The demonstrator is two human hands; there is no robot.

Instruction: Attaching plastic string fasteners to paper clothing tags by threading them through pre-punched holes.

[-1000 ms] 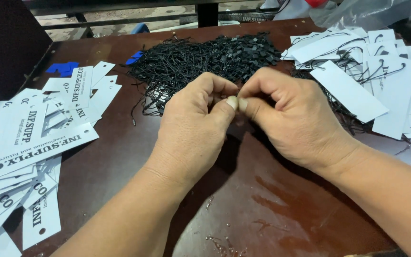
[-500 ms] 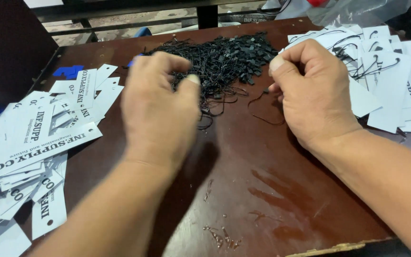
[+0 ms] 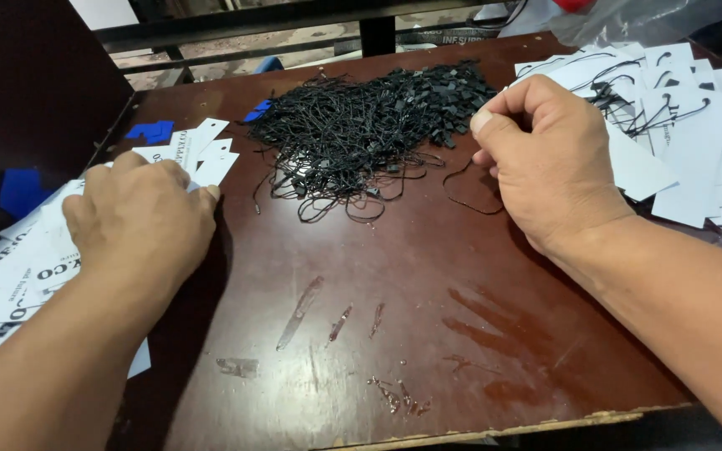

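Note:
My left hand [image 3: 139, 221] lies palm down on a spread of white printed card tags [image 3: 18, 267] at the table's left side, with its fingertips on the topmost tags [image 3: 211, 154]. My right hand [image 3: 545, 159] hovers at the right edge of a heap of black string loops with small plastic locks [image 3: 361, 125]. Its fingers are curled in and the thumb is pressed to the forefinger. A single black string [image 3: 465, 190] trails from under those fingers onto the table. White tags with strings threaded through them [image 3: 678, 125] are piled behind and to the right of that hand.
The dark red-brown wooden table [image 3: 428, 334] has scuffed patches and a chipped front edge. Small blue pieces [image 3: 150, 131] lie at the back left, beside a dark panel [image 3: 27, 92]. A metal rail [image 3: 294, 21] runs behind the table. Clear plastic [image 3: 645, 17] sits at the far right corner.
My hands were together at the centre working one piece. They have parted: the left went down to the tag pile on the left, and the right swung out right and back to the string heap.

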